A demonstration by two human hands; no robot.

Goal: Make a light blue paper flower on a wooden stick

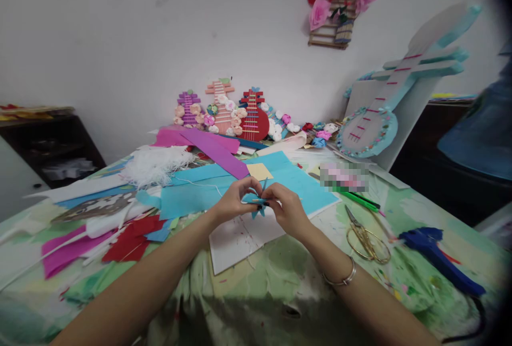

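Note:
Both hands meet over the middle of the table, around a small piece of folded blue paper (pixel 259 211). My left hand (pixel 237 196) pinches its left side between thumb and curled fingers. From the right, my right hand (pixel 285 204) has thumb and fingertips pressed together on the same piece. A thin dark strip stands up between the fingertips. Under the hands lie a white board (pixel 240 244) and a large light-blue sheet (pixel 308 186). A cream paper square (pixel 260 171) rests just beyond the fingers. The fingers partly cover the folded piece.
Gold-handled scissors (pixel 366 239) and a blue glue gun (pixel 442 258) lie at the right, near a green cutter (pixel 360 200). Purple paper (pixel 220 151), white shredded strands (pixel 158 165) and red scraps (pixel 134 239) spread leftward. Decorated instrument models, including a red one (pixel 253 119), stand along the wall.

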